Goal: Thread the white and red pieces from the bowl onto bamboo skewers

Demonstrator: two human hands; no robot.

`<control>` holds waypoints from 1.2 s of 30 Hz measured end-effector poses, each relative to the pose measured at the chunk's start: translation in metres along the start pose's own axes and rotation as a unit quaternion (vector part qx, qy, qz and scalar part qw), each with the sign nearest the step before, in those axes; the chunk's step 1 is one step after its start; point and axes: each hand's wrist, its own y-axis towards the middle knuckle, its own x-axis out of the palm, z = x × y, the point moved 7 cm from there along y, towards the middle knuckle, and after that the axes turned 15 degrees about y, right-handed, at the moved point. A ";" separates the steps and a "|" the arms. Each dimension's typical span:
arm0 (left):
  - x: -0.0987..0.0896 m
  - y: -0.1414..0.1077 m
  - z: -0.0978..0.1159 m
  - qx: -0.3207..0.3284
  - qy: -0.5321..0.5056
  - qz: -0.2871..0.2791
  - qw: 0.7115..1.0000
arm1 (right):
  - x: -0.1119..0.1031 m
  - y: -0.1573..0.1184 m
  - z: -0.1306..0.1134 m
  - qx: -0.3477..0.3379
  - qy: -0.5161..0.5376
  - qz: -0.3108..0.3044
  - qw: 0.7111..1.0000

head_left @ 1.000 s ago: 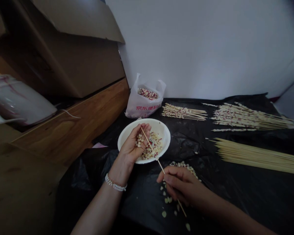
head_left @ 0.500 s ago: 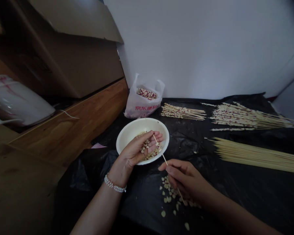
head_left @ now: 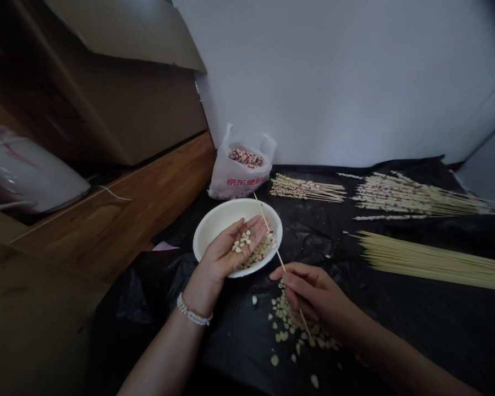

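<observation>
My left hand (head_left: 226,250) is palm up over the white bowl (head_left: 210,223), its fingers spread, with several small pale pieces (head_left: 241,242) lying loose on the palm. A thin wooden stick (head_left: 281,261) is pinched in my right hand (head_left: 309,289), just right of the bowl. The stick slants up and left over the bowl, past my left fingertips, with a few pieces threaded partway along it. More pale and reddish pieces (head_left: 259,254) lie in the bowl. Loose pale pieces (head_left: 284,316) are scattered on the black sheet beneath my right hand.
Behind the bowl stands a white plastic bag (head_left: 239,179) of red-and-white pieces. Threaded sticks lie in a small bundle (head_left: 307,188) and a larger pile (head_left: 408,195). Bare sticks (head_left: 437,261) lie at right. A cardboard box (head_left: 119,104) stands at left.
My left thumb has moved off the stick and the palm has opened, showing the pieces. The stick's tip now reaches farther up past the fingers. A pale piece now shows on the sheet below the bowl.
</observation>
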 end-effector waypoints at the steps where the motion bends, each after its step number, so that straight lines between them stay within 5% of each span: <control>1: -0.005 0.001 0.003 0.006 -0.019 0.029 0.999 | 0.000 0.000 0.001 0.005 0.001 -0.001 1.000; 4: -0.019 0.004 0.009 0.031 -0.048 0.086 0.995 | -0.001 0.000 0.002 0.008 -0.003 -0.002 1.000; 13: -0.014 0.002 0.011 0.047 -0.113 0.050 0.991 | 0.000 0.000 0.006 0.008 0.000 -0.022 1.000; 20: -0.005 -0.001 0.014 0.068 -0.041 0.039 0.996 | 0.008 -0.003 0.006 0.020 -0.025 -0.035 0.999; 32: -0.007 -0.009 0.022 0.157 0.026 0.121 0.980 | 0.017 -0.009 0.019 0.077 -0.038 -0.097 0.992; 36: -0.007 -0.010 0.024 0.176 0.031 0.109 0.978 | 0.019 -0.011 0.023 0.088 -0.037 -0.111 0.989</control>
